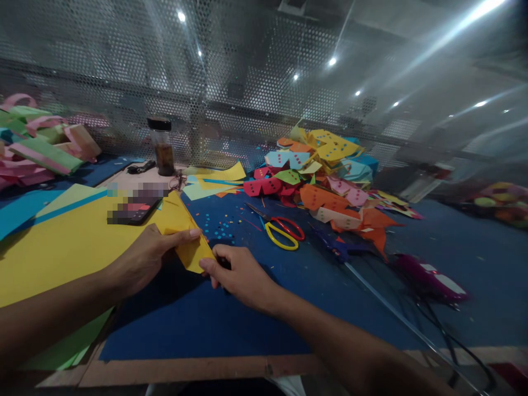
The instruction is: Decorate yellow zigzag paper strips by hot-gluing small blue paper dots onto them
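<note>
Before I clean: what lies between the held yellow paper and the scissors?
In the head view: the right hand on the paper, scattered small, mostly blue bits on the tabletop, and a thin red strip.

Pinches the folded yellow paper from both sides with the left hand and right hand, also gripping a mostly hidden dark object in the right. Shows open scissors beyond the right hand on the blue surface, between scattered paper dots and a blue glue gun, near a heap of punched colored paper.
</note>
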